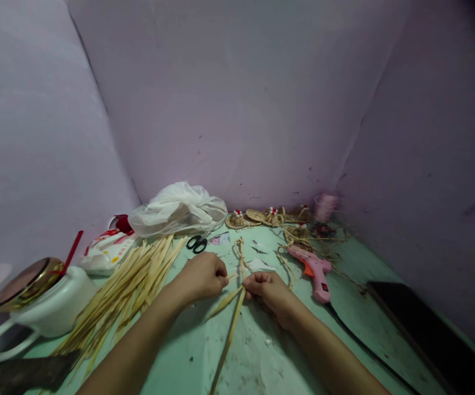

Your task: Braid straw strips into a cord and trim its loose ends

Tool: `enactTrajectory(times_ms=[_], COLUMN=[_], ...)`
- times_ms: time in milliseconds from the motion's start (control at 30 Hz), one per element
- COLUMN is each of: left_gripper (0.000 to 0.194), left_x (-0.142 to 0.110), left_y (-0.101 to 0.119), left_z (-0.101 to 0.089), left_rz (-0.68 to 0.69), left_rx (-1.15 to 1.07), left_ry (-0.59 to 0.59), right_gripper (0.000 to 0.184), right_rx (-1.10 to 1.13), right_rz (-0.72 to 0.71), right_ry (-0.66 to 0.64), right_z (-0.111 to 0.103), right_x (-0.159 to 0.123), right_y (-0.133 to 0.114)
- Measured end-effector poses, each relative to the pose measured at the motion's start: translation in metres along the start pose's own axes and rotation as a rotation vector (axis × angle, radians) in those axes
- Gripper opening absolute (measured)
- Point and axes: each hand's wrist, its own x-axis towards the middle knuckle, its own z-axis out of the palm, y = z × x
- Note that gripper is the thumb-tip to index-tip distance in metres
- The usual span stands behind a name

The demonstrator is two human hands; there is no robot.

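In the head view, a braided straw cord [242,263] lies on the green tabletop [188,345], its looped end away from the person and its near end between the thumb and forefinger of the right hand [267,291], which pinch it just where two flat loose strands [233,328] spread toward the person. The left hand [205,277], just left of the cord, is curled with its thumb and fingers pressed together on a pale strip [232,276], whose short visible length points toward the braid. The pink glue gun [313,269] lies right of the cord, near but apart from the right hand's fingers.
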Motion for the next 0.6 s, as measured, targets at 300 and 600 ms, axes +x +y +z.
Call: enactTrajectory(times_ms=[300,600], left_gripper=[0.018,0.022], left_x=[0.004,0.010], left_y=[-0.004,-0.010], left_z=[0.020,0.020], left_rz=[-0.050,-0.094], left_rx=[-0.043,-0.052], left_ry=[-0.081,-0.028], right_gripper=[0.019,0.019], right_rx=[-0.010,-0.008], right_rz=[-0.009,-0.008], right_ry=[-0.008,0.003], right_z=[-0.001,0.000], right_x=[-0.001,0.000], right_y=[0.001,-0.001])
